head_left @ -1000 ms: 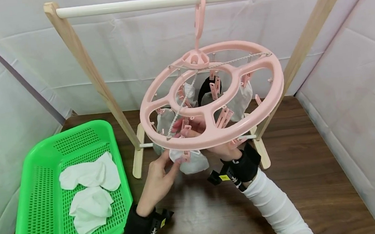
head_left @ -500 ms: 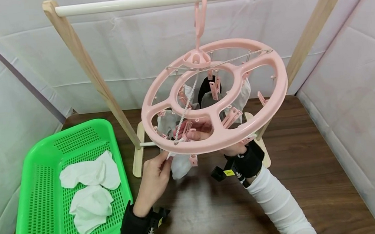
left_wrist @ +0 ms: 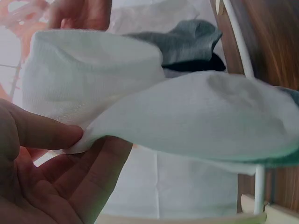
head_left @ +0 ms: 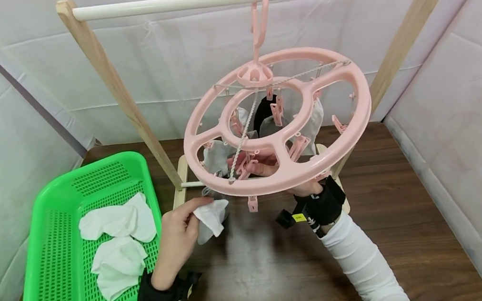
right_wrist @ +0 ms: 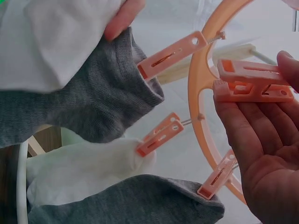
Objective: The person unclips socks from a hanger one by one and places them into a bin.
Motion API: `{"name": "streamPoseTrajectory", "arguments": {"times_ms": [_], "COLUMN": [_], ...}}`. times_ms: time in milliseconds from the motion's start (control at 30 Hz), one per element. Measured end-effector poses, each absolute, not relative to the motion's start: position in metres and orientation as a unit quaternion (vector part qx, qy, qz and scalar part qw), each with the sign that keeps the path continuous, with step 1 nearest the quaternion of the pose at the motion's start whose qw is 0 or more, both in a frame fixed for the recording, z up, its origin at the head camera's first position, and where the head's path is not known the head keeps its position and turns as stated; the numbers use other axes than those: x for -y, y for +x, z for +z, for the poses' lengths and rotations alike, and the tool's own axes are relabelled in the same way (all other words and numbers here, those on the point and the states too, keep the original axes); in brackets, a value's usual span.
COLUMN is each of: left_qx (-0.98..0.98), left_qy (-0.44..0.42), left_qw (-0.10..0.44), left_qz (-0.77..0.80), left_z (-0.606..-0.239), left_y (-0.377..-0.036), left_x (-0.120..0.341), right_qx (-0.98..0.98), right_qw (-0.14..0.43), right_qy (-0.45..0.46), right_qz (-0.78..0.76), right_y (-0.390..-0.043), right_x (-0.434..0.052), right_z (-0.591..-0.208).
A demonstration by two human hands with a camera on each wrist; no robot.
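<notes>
Head view: left hand (head_left: 175, 237) pinches white sock (head_left: 210, 219) just below the pink hanger's (head_left: 351, 126) front-left rim, right hand (right_wrist: 266, 154) fingers pinch a clip (right_wrist: 252, 86) w/ its jaws empty; best carry sock clear of hung socks, over the desk's left edge side to the green basket (head_left: 60, 195).

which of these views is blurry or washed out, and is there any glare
Head view: sharp, evenly lit, a pale sheen on the table. Left wrist view: white sock soft, too close. Right wrist view: clip crisp, background washed out.
</notes>
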State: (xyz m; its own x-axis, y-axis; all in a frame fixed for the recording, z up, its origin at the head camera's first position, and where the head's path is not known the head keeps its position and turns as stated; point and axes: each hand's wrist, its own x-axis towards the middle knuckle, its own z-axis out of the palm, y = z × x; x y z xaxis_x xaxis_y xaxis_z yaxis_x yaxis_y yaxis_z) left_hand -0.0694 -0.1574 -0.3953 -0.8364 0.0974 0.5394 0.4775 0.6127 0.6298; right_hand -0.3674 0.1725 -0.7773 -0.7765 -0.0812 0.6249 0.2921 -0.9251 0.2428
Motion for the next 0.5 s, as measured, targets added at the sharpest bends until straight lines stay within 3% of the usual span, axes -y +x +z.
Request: {"name": "streamPoseTrajectory", "arguments": {"times_ms": [67, 100, 133, 167, 267, 433, 467, 500], "left_qx": [0.867, 0.867, 0.867, 0.868, 0.871, 0.873, 0.873, 0.873], "left_qy": [-0.161, -0.158, -0.154, -0.149, -0.128, -0.082, -0.071, -0.058], "left_qw": [0.238, 0.238, 0.238, 0.240, 0.257, 0.293, 0.297, 0.302], "left_qz": [-0.408, -0.409, -0.409, -0.409, -0.399, -0.382, -0.380, -0.378], "left_z": [-0.392, -0.391, -0.389, -0.387, -0.381, -0.371, -0.369, -0.368], "left_y": [-0.067, -0.066, -0.064, -0.063, -0.059, -0.049, -0.047, -0.045], "left_x": [0.163, 0.165, 0.168, 0.171, 0.180, 0.197, 0.201, 0.205], "right_qx": [0.315, 0.451, 0.552, 0.587, 0.573, 0.638, 0.612, 0.612], "right_qw": [0.382, 0.503, 0.557, 0.581, 0.604, 0.538, 0.554, 0.562], "right_qy": [-0.122, -0.054, 0.056, 0.151, 0.240, 0.331, 0.278, 0.284], "right_qz": [-0.860, -0.735, -0.618, -0.544, -0.499, -0.442, -0.492, -0.478], "right_y": [-0.381, -0.393, -0.402, -0.408, -0.411, -0.407, -0.405, -0.405], "right_x": [-0.199, -0.211, -0.219, -0.226, -0.242, -0.244, -0.243, -0.244], "right_z": [-0.804, -0.821, -0.835, -0.850, -0.875, -0.877, -0.874, -0.874]}}
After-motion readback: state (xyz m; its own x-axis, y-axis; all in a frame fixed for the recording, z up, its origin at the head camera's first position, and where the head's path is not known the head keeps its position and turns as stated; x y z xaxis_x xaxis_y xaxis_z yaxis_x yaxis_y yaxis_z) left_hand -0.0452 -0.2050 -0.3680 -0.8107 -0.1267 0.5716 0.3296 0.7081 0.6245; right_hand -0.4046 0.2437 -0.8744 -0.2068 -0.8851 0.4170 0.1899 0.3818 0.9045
